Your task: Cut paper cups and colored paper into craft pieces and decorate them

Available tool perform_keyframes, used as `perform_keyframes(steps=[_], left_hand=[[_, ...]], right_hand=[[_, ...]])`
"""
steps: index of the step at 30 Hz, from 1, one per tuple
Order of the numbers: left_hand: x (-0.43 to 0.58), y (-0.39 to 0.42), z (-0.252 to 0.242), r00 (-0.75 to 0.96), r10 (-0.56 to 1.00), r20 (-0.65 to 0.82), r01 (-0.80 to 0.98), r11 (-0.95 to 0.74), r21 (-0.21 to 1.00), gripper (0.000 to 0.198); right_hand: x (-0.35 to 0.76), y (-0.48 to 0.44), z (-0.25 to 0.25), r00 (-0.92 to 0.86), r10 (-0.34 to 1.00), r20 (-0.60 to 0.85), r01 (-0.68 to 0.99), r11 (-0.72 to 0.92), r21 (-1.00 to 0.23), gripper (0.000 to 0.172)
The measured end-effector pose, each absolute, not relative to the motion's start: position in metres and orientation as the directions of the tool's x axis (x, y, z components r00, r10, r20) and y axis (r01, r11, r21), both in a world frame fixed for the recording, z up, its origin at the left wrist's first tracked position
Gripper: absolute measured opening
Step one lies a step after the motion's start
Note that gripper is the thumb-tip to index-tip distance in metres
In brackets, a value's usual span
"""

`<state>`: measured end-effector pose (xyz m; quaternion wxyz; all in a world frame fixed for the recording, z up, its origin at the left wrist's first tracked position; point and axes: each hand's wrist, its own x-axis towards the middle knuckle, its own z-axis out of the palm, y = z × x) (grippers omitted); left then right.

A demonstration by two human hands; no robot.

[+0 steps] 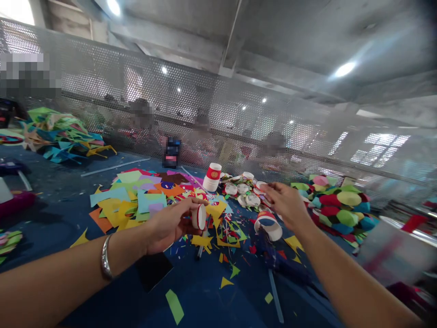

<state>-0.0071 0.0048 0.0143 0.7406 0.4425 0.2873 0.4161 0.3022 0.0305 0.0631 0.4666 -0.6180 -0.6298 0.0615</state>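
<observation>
My left hand [170, 225] is closed round a cut-off paper cup bottom [199, 217], white with a red edge, its round face turned to the right. My right hand [285, 202] reaches over a heap of similar cup bottoms [242, 189]. Its fingers pinch the edge of a cup bottom [261, 185] at the heap's right side. Below that hand a cut paper cup [268, 226] lies on its side, beside a dark blue glue gun [283, 264] with a glue stick [276, 296] out of its back. Upright behind the hands stands a stack of red and white paper cups [212, 176].
Coloured paper pieces [119, 209] and scraps cover the middle of the blue table [112, 300]. Folded paper shapes [61, 134] are piled at left, round paper pieces [341, 205] at right. A phone [171, 152] leans against the perforated metal screen [205, 100]. A translucent container [392, 250] stands far right.
</observation>
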Motion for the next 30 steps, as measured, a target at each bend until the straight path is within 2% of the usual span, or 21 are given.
perform_keyframes(steps=[4, 6, 13, 18, 30], left_hand=[[-0.01, 0.005, 0.017, 0.491, 0.87, -0.043, -0.391, 0.264, 0.882, 0.026], [-0.011, 0.002, 0.02, 0.503, 0.864, -0.015, -0.373, 0.233, 0.898, 0.032], [-0.011, -0.007, 0.021, 0.522, 0.848, 0.096, -0.163, -0.011, 0.987, 0.045], [-0.01, -0.005, 0.018, 0.542, 0.807, 0.236, -0.115, -0.207, 0.972, 0.045], [0.0, 0.002, -0.003, 0.569, 0.759, 0.316, -0.092, -0.323, 0.942, 0.046]], right_hand=[[0.241, 0.003, 0.057, 0.034, 0.914, 0.405, 0.632, 0.294, -0.717, 0.04], [0.224, -0.006, 0.054, -0.061, 0.952, 0.299, 0.507, 0.288, -0.812, 0.038], [0.203, -0.026, 0.036, -0.161, 0.976, 0.147, 0.274, 0.187, -0.943, 0.036], [0.2, -0.033, 0.031, -0.178, 0.977, 0.12, 0.229, 0.16, -0.96, 0.034], [0.191, -0.038, 0.022, -0.217, 0.965, 0.149, 0.103, 0.175, -0.979, 0.025]])
